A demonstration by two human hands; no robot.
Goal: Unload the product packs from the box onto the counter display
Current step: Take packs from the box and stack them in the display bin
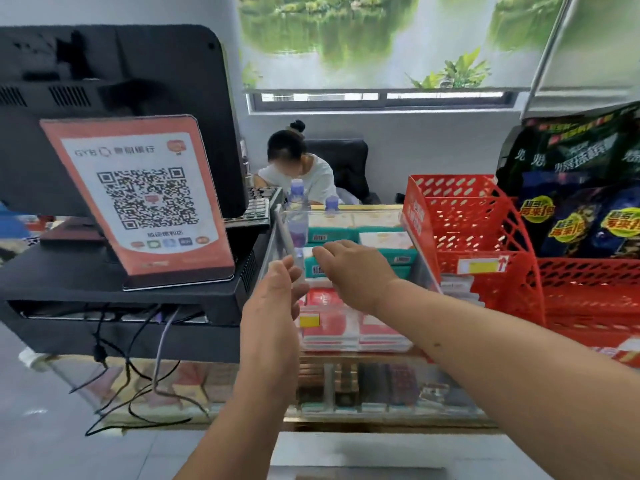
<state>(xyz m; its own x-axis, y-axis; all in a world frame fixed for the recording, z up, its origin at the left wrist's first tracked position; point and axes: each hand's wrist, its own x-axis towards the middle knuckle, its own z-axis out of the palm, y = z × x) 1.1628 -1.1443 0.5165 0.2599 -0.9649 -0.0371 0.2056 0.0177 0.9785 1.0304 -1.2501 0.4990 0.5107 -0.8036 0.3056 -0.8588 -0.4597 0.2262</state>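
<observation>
I count two hands. Left hand [273, 299] loose, fingers straight against clear display [281, 233] wall. Right hand [353, 268] curled over green packs [329, 233]; grip hidden, can't tell. Four green packs visible, two red packs [332, 327] in front. Two bottles [298, 202] behind; red rack [478, 223] right, QR sign [145, 199] left.

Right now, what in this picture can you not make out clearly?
- Head view: whether the right hand grips one of the teal packs; its own back hides the fingers.
- Head view: goods under the counter glass; blurred.
- Head view: snack bags; cut by the right edge.
- The box: not in frame.
</observation>
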